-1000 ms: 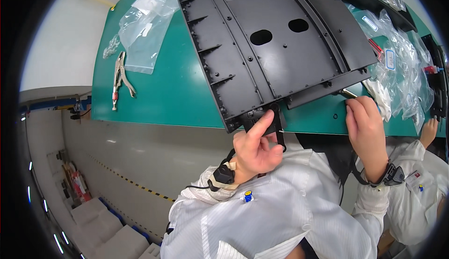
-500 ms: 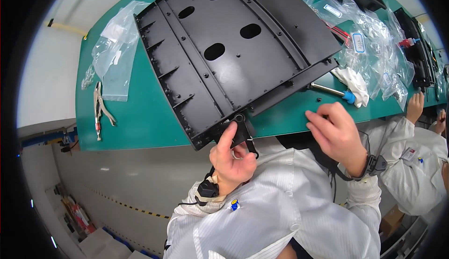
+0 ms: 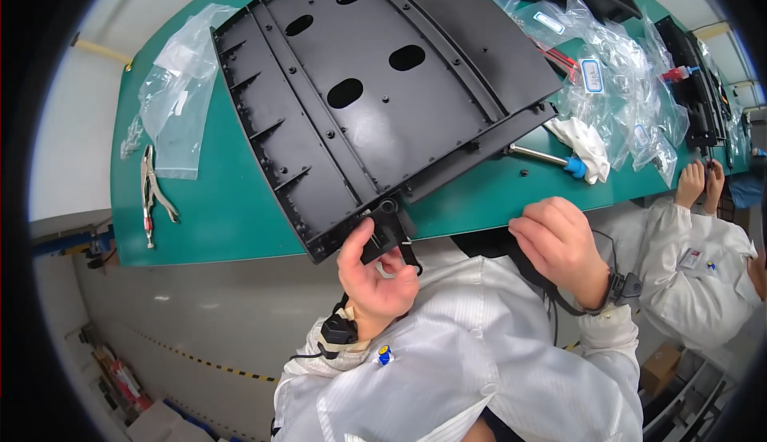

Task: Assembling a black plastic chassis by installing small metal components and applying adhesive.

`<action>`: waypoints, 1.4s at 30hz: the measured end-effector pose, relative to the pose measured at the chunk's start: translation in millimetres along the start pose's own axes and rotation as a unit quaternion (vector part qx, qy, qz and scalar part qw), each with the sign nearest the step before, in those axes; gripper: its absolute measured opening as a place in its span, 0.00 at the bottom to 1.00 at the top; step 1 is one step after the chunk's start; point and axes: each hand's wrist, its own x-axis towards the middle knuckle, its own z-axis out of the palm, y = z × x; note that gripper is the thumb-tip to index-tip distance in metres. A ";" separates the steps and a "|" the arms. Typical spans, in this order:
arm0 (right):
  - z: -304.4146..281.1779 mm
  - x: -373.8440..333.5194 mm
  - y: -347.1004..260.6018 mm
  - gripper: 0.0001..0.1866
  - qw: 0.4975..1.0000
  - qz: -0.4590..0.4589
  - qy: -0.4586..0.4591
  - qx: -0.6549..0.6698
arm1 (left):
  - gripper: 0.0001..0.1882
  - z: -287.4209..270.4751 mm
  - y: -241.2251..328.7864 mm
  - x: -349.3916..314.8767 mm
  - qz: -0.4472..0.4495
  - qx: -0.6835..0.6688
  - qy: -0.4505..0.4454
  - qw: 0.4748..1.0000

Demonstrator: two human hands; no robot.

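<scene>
A large black metal panel (image 3: 431, 107) with oval holes, ribs and small studs lies across the table, its near corner reaching the front edge. At that corner my left hand (image 3: 377, 282) is closed around a small black bracket (image 3: 390, 222), thumb on its face and fingers beneath. The bracket has a round eye on top and a dark arm hanging toward my coat. To the right, apart from the panel, my right hand (image 3: 559, 246) is raised with its fingers curled into a pinch. Whatever sits between those fingertips, if anything, is hidden.
Locking pliers (image 3: 152, 194) and a clear plastic bag (image 3: 180, 99) lie left on the green table (image 3: 212, 218). Right of the panel are a blue-ended metal tool (image 3: 551, 157), a white cloth (image 3: 586, 146) and crumpled bags (image 3: 631, 99). A co-worker's hands (image 3: 701, 182) are at far right.
The view has shifted slightly. My right hand has come a little nearer to me, its fingers more curled. My left hand stays on the bracket. The co-worker's hands have come together.
</scene>
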 end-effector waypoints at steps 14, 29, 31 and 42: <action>9.5 16.4 29.3 0.12 0.985 0.089 0.142 0.025 | 0.47 -0.7 -0.1 -2.0 -0.009 0.000 -0.003 1.000; 8.7 14.5 27.8 0.13 0.990 0.080 0.114 -0.019 | 0.46 6.0 -7.6 0.4 0.025 -0.036 0.049 0.998; 9.0 14.2 28.0 0.13 0.990 0.082 0.114 -0.024 | 0.46 5.9 -4.0 1.8 0.021 -0.041 0.054 0.997; 9.1 14.0 28.7 0.14 0.990 0.069 0.113 -0.041 | 0.46 12.3 -2.0 4.4 0.021 -0.043 0.074 0.996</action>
